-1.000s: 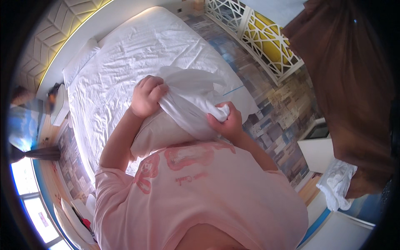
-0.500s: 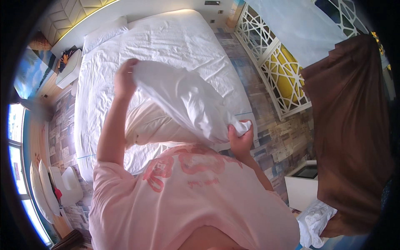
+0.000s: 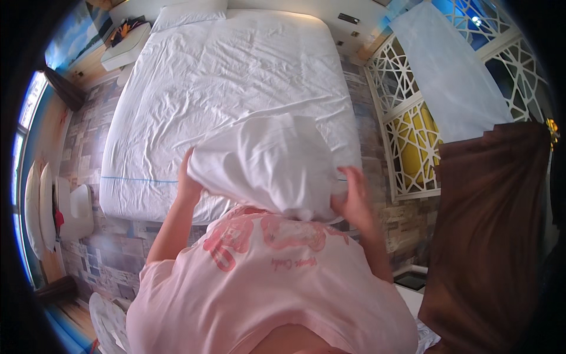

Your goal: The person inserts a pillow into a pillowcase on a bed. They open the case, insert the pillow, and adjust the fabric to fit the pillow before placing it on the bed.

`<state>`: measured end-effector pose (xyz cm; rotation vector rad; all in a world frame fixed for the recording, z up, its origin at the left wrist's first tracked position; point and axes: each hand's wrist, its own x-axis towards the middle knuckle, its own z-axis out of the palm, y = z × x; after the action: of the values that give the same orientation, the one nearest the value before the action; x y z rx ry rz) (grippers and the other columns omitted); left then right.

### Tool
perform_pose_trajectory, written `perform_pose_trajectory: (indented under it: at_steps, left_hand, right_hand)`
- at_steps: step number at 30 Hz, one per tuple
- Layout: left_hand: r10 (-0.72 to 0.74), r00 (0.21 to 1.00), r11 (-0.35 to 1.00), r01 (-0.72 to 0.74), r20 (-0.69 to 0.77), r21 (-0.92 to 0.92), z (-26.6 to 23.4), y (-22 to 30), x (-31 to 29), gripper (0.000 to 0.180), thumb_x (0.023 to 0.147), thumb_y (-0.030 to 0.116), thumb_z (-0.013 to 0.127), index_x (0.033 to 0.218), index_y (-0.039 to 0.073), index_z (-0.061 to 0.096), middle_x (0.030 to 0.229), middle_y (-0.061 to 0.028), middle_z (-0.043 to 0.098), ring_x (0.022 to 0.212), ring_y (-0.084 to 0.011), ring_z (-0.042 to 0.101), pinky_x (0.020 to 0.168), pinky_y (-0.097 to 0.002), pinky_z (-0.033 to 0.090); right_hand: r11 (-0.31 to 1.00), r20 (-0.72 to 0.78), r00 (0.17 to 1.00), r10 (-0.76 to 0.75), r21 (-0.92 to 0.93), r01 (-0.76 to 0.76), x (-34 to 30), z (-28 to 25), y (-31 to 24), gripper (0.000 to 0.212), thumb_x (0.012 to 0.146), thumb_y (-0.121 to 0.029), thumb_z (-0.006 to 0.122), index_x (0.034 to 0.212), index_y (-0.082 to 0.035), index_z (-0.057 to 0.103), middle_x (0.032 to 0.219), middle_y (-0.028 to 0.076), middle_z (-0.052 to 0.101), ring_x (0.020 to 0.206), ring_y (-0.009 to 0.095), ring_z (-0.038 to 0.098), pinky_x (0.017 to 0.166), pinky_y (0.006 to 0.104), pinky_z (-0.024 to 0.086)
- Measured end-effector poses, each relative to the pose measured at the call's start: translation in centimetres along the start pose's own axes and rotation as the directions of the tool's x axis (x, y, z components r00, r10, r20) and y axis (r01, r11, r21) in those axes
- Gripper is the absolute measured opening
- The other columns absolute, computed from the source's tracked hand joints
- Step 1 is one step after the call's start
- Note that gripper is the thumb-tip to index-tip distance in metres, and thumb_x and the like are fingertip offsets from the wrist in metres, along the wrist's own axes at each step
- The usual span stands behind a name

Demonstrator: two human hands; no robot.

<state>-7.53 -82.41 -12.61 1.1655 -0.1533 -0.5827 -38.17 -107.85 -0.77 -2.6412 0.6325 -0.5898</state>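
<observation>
A bulging white pillowcase (image 3: pixel 268 162) spans the space between my hands, in front of my pink shirt and over the near end of the bed. My left hand (image 3: pixel 190 180) is closed on its left edge. At the right edge, my right hand (image 3: pixel 355 200) has its thumb against the cloth and its fingers spread apart, a little blurred. Whether a pillow fills the pillowcase is hidden. Beneath lies the bed's wrinkled white sheet (image 3: pixel 236 65), with a blue line across its near part.
A white pillow (image 3: pixel 188 13) lies at the bed's far left corner. Two more pillows (image 3: pixel 39 206) stand by the window, next to a white chair (image 3: pixel 76 209). Right of the bed are a white lattice screen (image 3: pixel 407 156) and a brown curtain (image 3: pixel 483 236).
My left hand has come down and nearer with the pillowcase, which now hangs bunched. My right hand's fingers have loosened from the cloth. A cream fabric under it is now hidden.
</observation>
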Motion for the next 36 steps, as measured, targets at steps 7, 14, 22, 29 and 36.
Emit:
perform_pose_trajectory:
  at_steps: [7,14,22,29,36]
  left_hand:
    - [0.350,0.836,0.639,-0.542,0.422,0.546,8.7,1.7,2.8,0.073,0.049,0.006,0.088,0.118,0.002,0.064,0.118,-0.0151,0.064,0.110,-0.0310,0.063,0.094,-0.0372,0.050]
    - [0.133,0.832,0.653,-0.482,0.538,0.584,12.4,1.9,-1.4,0.055,0.062,0.008,0.080,0.115,0.009,0.065,0.112,-0.0188,0.059,0.107,-0.0393,0.059,0.090,-0.0421,0.050]
    - [0.558,0.702,0.510,-0.711,0.443,0.484,15.0,-1.6,-0.9,0.063,0.073,0.017,0.075,0.133,0.015,0.057,0.134,-0.0272,0.039,0.126,-0.0443,0.037,0.106,-0.0510,0.035]
    - [0.349,0.480,0.461,-0.836,0.805,0.298,15.5,-0.2,0.9,0.046,0.076,0.024,0.077,0.119,0.013,0.066,0.118,-0.0160,0.063,0.123,-0.0353,0.050,0.115,-0.0564,0.020]
    - [-0.043,0.670,0.983,-0.104,0.741,0.151,15.0,-1.8,-0.3,0.026,0.090,-0.005,0.049,0.113,0.002,0.060,0.105,-0.0007,0.064,0.098,-0.0094,0.058,0.083,-0.0254,0.047]
  right_hand:
    - [0.921,0.195,0.958,-0.212,0.367,0.129,9.1,-1.0,-7.3,0.067,0.081,-0.023,0.076,0.140,-0.005,0.048,0.122,0.019,0.059,0.108,0.036,0.063,0.089,0.0433,0.053]
    - [0.995,0.335,0.937,-0.099,0.057,0.085,6.2,2.9,-7.3,0.036,0.081,-0.014,0.072,0.115,-0.004,0.064,0.100,0.012,0.067,0.092,0.036,0.065,0.078,0.0430,0.054]
    - [0.858,-0.037,0.955,-0.294,0.429,0.281,5.0,3.3,-7.4,0.023,0.084,0.000,0.069,0.106,0.002,0.064,0.103,0.017,0.067,0.090,0.032,0.065,0.078,0.0371,0.052]
    - [0.731,0.173,0.970,-0.174,0.682,0.009,3.5,1.6,-6.9,0.042,0.082,-0.007,0.073,0.121,-0.003,0.056,0.109,0.015,0.064,0.097,0.037,0.065,0.079,0.0402,0.054]
    - [0.983,0.042,0.991,0.129,-0.136,-0.122,4.0,-0.8,-5.3,0.052,0.072,-0.008,0.078,0.121,-0.008,0.063,0.114,0.012,0.063,0.093,0.034,0.064,0.079,0.0412,0.055]
